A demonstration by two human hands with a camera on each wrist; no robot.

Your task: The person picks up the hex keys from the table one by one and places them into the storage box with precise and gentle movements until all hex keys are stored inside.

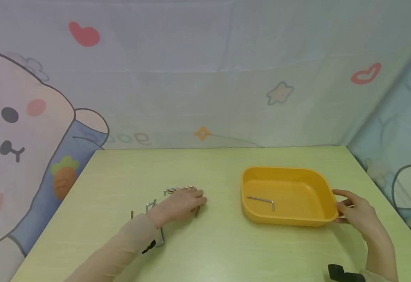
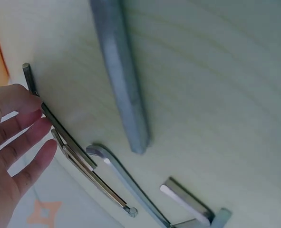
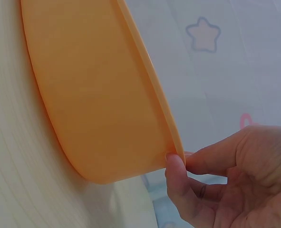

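Observation:
Several metal hex keys (image 1: 177, 189) lie loose on the pale green table (image 1: 226, 250) left of centre. My left hand (image 1: 198, 197) rests palm down over them. In the left wrist view its straight fingers (image 2: 24, 137) touch a thin dark hex key (image 2: 64, 135), with a thick grey key (image 2: 119, 76) lying beside it. An orange tray (image 1: 318, 203) stands to the right and holds one hex key (image 1: 262, 200). My right hand (image 1: 339, 207) pinches the tray's right rim (image 3: 171, 142) between thumb and fingers (image 3: 176, 175).
A printed cloth backdrop (image 1: 205, 78) closes the back and both sides of the table. More hex keys (image 1: 161, 237) lie under my left forearm. A black wrist mount (image 1: 343, 272) shows at the bottom right. Bare tabletop lies in front of the tray.

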